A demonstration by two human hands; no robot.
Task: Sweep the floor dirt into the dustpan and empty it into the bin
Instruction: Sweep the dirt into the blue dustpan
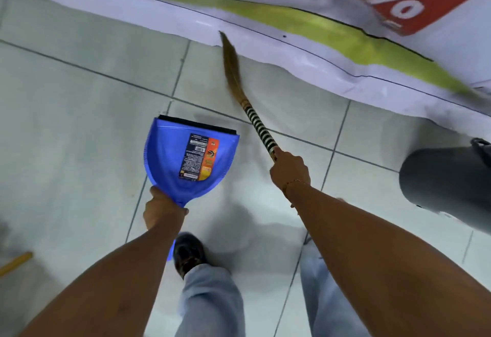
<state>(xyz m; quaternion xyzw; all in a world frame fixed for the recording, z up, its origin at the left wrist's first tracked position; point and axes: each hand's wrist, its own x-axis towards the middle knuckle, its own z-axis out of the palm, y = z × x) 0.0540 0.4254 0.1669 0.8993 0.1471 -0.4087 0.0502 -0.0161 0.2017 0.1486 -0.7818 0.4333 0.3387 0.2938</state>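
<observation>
- Head view, looking down: left hand wraps the dustpan handle, fingers curled tight round it; pan held out in front, black lip pointing away, apparently lifted or tilted off the floor rather than set flat. Cannot tell if the lip touches.
- Pan looks empty; only a printed label shows inside. Judgement: kept ready in the off hand so it can drop beside a dirt pile once one is gathered.
- Right hand grips the broom low on its striped handle, fingers closed round it; brush end reaches forward to the edge of the banner.
- Short grip suggests one-handed flicking strokes, pulling dirt back toward the pan.
- No dirt clearly visible on the tiled floor; too fine or blurred to tell.
- Banner lies along the far edge, its rippled hem on the tiles; bristles could catch or push dirt under it.
- Bin, dark grey, stands to the right, near the right arm, well apart from the pan.
- Shoe sits just behind the pan handle; a yellow stick lies at lower left, out of the way.
</observation>
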